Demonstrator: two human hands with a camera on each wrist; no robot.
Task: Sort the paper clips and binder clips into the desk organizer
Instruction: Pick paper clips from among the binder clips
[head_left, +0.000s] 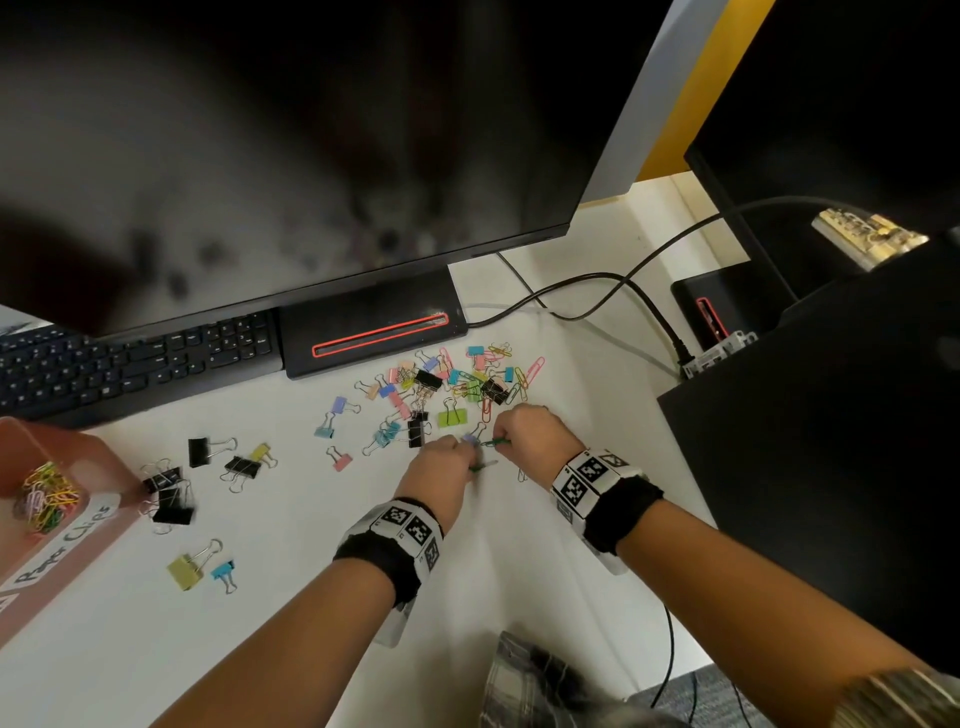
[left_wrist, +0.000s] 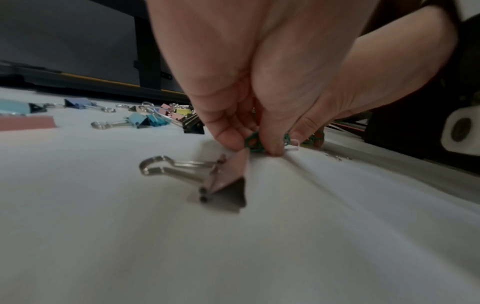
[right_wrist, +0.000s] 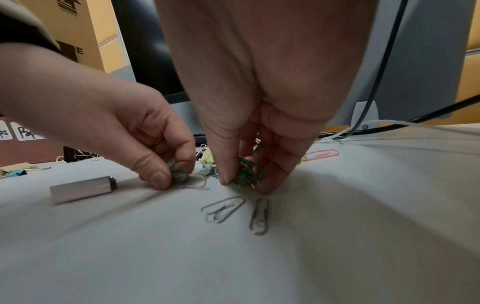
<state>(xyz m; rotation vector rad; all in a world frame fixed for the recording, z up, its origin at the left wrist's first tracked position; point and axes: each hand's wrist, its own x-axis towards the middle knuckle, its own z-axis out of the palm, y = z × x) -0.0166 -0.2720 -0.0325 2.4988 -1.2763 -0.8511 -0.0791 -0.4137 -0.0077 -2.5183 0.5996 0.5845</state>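
Both hands work side by side just below a heap of coloured binder clips and paper clips (head_left: 457, 382) on the white desk. My left hand (head_left: 447, 460) pinches green paper clips (right_wrist: 178, 174) against the desk. Close to its right, my right hand (head_left: 519, 434) pinches another bunch of green paper clips (right_wrist: 249, 170). Two silver paper clips (right_wrist: 233, 209) lie just in front of the right fingers. A pink binder clip (left_wrist: 223, 181) lies by the left hand. The brown desk organizer (head_left: 57, 525) stands at the far left, its labelled compartment holding coloured paper clips (head_left: 47, 499).
Black and coloured binder clips (head_left: 171, 499) lie scattered between the organizer and the hands. A keyboard (head_left: 130, 358) and monitor base (head_left: 374, 327) sit behind. Cables (head_left: 597, 296) run at the right, beside a black box (head_left: 831, 441).
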